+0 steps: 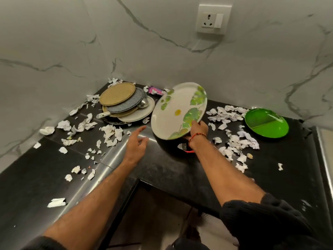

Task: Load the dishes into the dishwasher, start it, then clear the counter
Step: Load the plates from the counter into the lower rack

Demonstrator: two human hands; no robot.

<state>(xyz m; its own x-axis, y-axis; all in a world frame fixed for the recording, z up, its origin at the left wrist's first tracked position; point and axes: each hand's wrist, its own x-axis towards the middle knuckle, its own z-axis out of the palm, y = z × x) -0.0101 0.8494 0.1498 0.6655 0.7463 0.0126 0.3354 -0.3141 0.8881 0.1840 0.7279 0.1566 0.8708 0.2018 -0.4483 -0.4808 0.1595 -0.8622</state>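
Right hand [198, 128] gripping the leaf-print plate [178, 110] by its lower rim, fingers [194, 123] curled over the edge, thumb side hidden behind. Plate tilted up on edge, clear of the black tabletop [162, 168], just right of the stack of plates [124, 103] in the corner. Left hand [137, 141] hovering open near that stack, fingers relaxed and spread, holding nothing.

Looks like a stiff, glossy plate, probably melamine or ceramic, hard to tell which. So either light-ish or breakable, and slick either way. Held by one rim only, so likely to swing or slip; probably safer with the left hand under the opposite rim before carrying it off.

Green divided plate [266, 122] lying flat well to the right of the stack, easy enough to pinch at the raised rim. Spoon or ladle handle [102, 114] poking out of the stack, so lifting from the top down seems wise. Torn paper scraps [234, 112] scattered all around the stack, for later. No dishwasher in view.
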